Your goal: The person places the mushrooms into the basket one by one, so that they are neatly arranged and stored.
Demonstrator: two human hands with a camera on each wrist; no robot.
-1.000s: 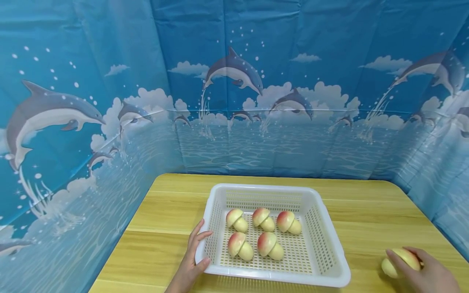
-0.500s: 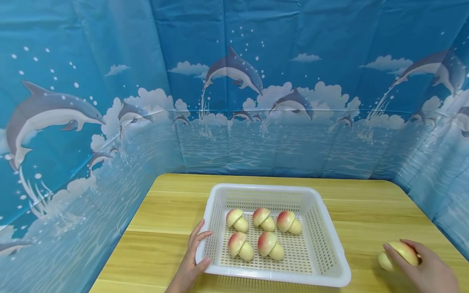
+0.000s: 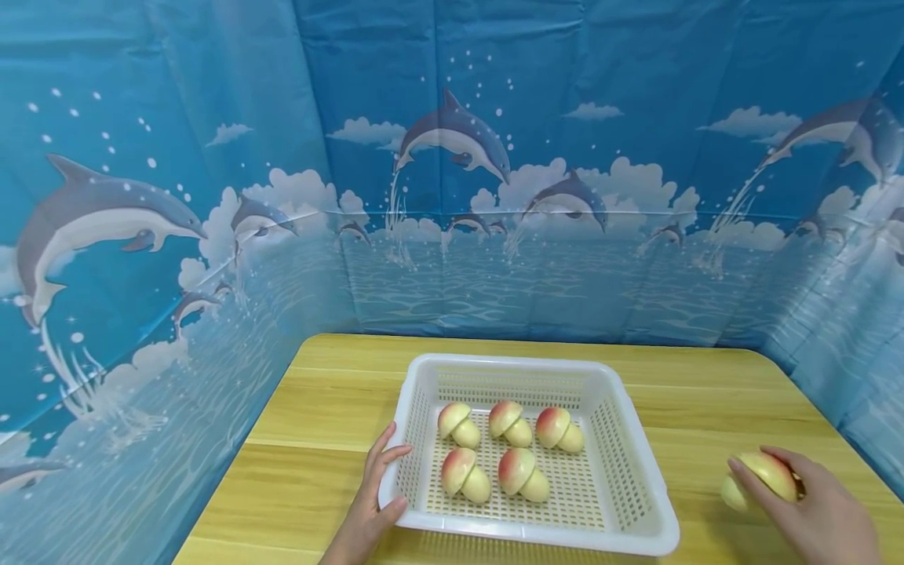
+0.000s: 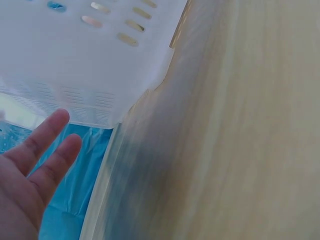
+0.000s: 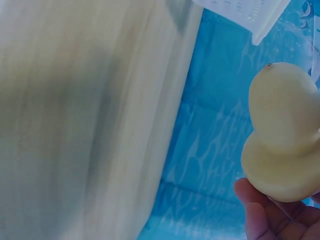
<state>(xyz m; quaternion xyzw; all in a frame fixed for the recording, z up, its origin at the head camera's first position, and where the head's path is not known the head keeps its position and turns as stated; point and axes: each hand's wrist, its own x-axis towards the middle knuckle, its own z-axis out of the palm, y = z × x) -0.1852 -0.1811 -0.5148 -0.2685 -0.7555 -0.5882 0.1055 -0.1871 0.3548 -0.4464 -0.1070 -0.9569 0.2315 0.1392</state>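
Note:
Several cream mushroom-shaped pieces, such as this mushroom [image 3: 518,468], lie in a white plastic basket [image 3: 565,540], their caps blushed red. My left hand [image 3: 369,498] rests against the basket's left front corner, its thumb and a finger touching the rim. Two of its fingers [image 4: 52,162] show extended in the left wrist view, beside the basket wall. Off to the right, my right hand [image 3: 822,502] grips one more mushroom [image 3: 766,476] by its cap. The right wrist view shows that mushroom's pale underside and stem, with fingertips [image 5: 250,192] around the cap.
The basket stands on a yellow wood-grain table [image 3: 332,392] with rounded far corners. Blue dolphin-print sheeting [image 3: 494,275] hangs behind the table and along both sides.
My right hand has moved slightly leftward and away from me, carrying the mushroom. The left hand and the basket have stayed in place.

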